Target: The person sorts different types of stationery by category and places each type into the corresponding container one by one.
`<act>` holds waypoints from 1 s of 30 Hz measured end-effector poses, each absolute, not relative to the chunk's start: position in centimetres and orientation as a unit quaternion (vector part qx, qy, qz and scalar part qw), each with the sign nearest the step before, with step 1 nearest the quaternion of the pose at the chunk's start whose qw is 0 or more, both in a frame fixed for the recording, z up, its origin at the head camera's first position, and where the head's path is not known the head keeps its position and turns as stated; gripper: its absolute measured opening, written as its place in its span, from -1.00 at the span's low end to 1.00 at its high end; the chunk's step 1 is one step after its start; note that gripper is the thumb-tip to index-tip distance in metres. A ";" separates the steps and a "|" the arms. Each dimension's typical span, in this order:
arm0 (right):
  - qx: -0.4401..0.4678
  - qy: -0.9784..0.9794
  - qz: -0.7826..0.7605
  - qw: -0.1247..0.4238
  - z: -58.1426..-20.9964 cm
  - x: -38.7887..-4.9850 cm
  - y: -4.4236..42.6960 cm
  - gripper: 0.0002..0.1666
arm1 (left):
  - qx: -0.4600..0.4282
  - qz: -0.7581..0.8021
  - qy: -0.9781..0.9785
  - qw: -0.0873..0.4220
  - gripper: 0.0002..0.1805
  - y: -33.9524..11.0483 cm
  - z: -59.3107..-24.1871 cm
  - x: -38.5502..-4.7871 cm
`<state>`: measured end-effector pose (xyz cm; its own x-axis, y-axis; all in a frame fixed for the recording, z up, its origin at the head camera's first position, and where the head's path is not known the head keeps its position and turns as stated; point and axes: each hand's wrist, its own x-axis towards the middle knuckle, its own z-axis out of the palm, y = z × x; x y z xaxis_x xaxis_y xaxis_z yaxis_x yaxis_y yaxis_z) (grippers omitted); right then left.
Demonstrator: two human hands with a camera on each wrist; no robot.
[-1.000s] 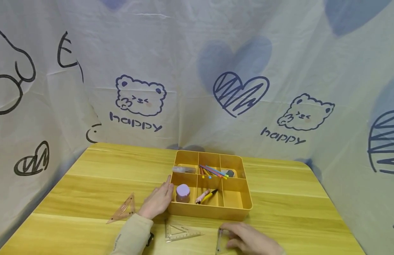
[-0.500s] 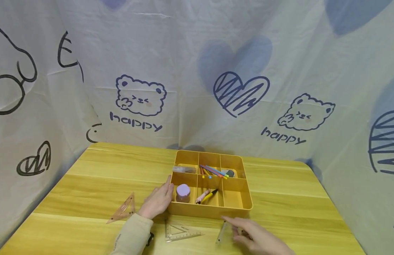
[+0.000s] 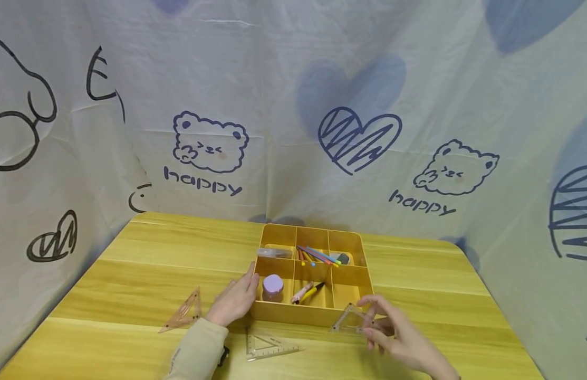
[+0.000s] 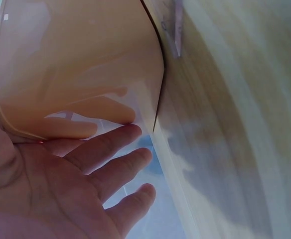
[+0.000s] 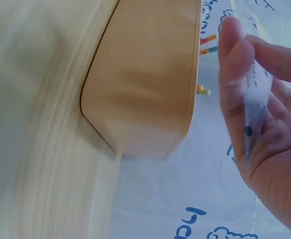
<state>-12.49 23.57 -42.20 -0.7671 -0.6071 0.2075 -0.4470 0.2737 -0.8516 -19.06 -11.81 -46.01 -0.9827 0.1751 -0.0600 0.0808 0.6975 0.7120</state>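
Note:
My right hand (image 3: 393, 330) pinches a clear set square (image 3: 347, 319) between thumb and fingers, just in front of the right front corner of a yellow divided box (image 3: 312, 315). In the right wrist view that set square (image 5: 255, 109) is seen nearly edge-on against the palm. My left hand (image 3: 235, 298) rests with straight fingers against the box's left side; the left wrist view shows its fingers (image 4: 120, 172) spread beside the box wall (image 4: 75, 50). A second clear set square (image 3: 269, 347) lies on the table before the box, and a pinkish triangle (image 3: 185, 312) lies to its left.
In the box are a purple-lidded jar (image 3: 272, 287), a pink pen (image 3: 301, 292), a yellow-and-black pen (image 3: 312, 292), several coloured pencils (image 3: 317, 256), a clear item (image 3: 274, 253) and a dark item (image 3: 343, 258). A printed curtain (image 3: 284, 174) hangs behind the wooden table (image 3: 416, 295).
My right hand has lifted the set square off the table and carried it up and right to the box's front edge. The left hand has stayed in place.

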 end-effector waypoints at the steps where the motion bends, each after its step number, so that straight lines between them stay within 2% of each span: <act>1: -0.325 0.796 -0.506 0.066 -42.1 -12.5 23.7 -0.57 | 0.069 0.383 0.919 0.061 -0.37 -11.8 -46.0 -19.1; 8: -0.291 0.805 -0.514 -0.059 -42.1 -12.8 24.1 -0.70 | 0.069 0.377 0.922 0.059 -0.37 -11.8 -46.0 -19.0; 13: -0.268 0.829 -0.473 -0.132 -42.0 -13.2 24.5 -0.67 | 0.072 0.378 0.921 0.058 -0.37 -11.7 -46.0 -19.0; 17: -0.251 0.859 -0.422 -0.144 -41.7 -13.4 24.9 -0.64 | 0.074 0.379 0.921 0.057 -0.37 -11.7 -45.9 -19.1; 23: -0.194 0.867 -0.440 -0.130 -41.1 -13.6 24.9 -0.63 | 0.078 0.381 0.920 0.054 -0.38 -11.8 -45.8 -19.1; 30: -0.086 0.877 -0.441 -0.170 -41.0 -14.3 24.2 -0.81 | 0.080 0.382 0.919 0.049 -0.38 -11.8 -45.9 -19.1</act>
